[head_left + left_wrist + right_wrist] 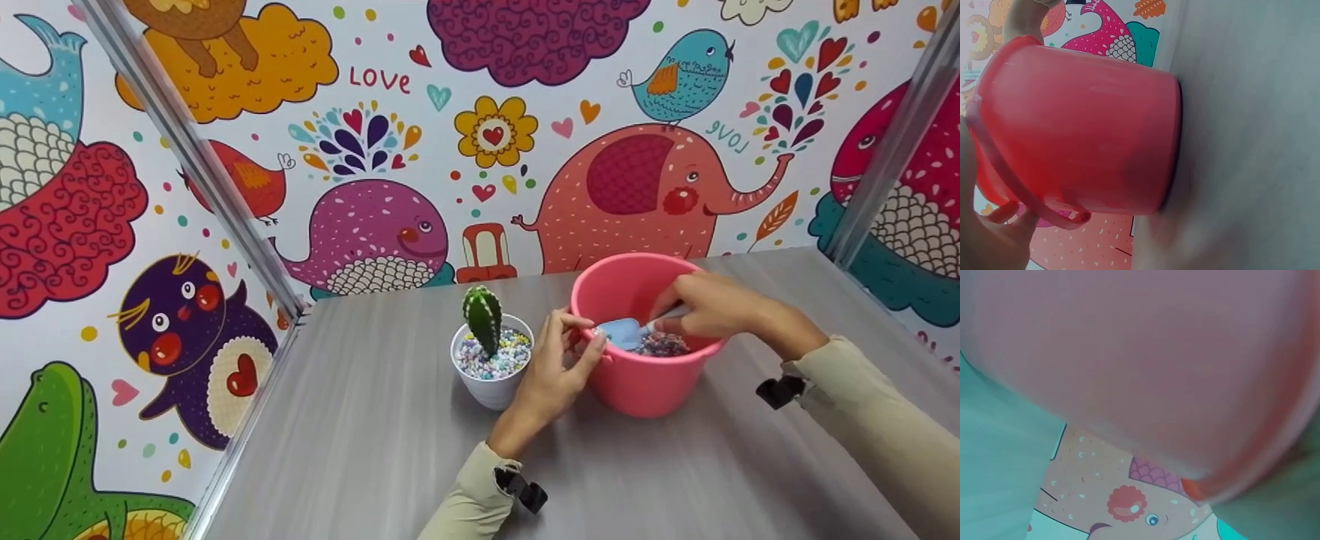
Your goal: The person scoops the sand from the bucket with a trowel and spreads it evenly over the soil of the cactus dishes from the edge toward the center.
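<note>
A pink bucket (645, 386) stands on the table, with small multicoloured pebbles (664, 345) inside it. My left hand (553, 367) holds the bucket's near-left rim between thumb and fingers. In the left wrist view, the bucket's handle (1016, 184) hangs down along its side. My right hand (712, 304) reaches over the right rim and grips a small light-blue shovel (621, 332) by its handle. The shovel's blade is inside the bucket, near the left rim. The right wrist view shows mostly the bucket's outer wall (1145, 349), blurred.
Just left of my left hand, a white pot (487, 391) holds a green cactus (482, 319) set in pastel pebbles (514, 351). Printed wall panels (495, 67) with metal posts (900, 150) border the grey table (360, 420) at the back and sides.
</note>
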`<state>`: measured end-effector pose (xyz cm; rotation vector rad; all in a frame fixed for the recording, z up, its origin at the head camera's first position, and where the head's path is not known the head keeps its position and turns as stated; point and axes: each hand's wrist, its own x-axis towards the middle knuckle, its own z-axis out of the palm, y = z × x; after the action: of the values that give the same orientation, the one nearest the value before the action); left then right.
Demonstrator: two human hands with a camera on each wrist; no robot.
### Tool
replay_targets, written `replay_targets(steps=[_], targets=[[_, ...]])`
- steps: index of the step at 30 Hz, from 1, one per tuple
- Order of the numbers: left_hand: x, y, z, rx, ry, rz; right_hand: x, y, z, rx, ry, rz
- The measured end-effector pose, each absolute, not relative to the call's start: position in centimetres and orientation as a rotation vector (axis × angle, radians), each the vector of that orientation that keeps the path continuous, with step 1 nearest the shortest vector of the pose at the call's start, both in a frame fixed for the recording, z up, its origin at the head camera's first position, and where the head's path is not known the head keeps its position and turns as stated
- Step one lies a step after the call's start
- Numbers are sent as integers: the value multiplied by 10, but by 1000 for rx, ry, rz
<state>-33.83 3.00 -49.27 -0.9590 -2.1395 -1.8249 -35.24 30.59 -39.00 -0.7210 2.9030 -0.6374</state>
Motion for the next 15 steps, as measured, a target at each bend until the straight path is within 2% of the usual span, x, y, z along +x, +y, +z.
replay_targets(steps=[15], targets=[[-338,30,-494,-966,-2131,-1808,-327,327,-380,-693,3007,-756]])
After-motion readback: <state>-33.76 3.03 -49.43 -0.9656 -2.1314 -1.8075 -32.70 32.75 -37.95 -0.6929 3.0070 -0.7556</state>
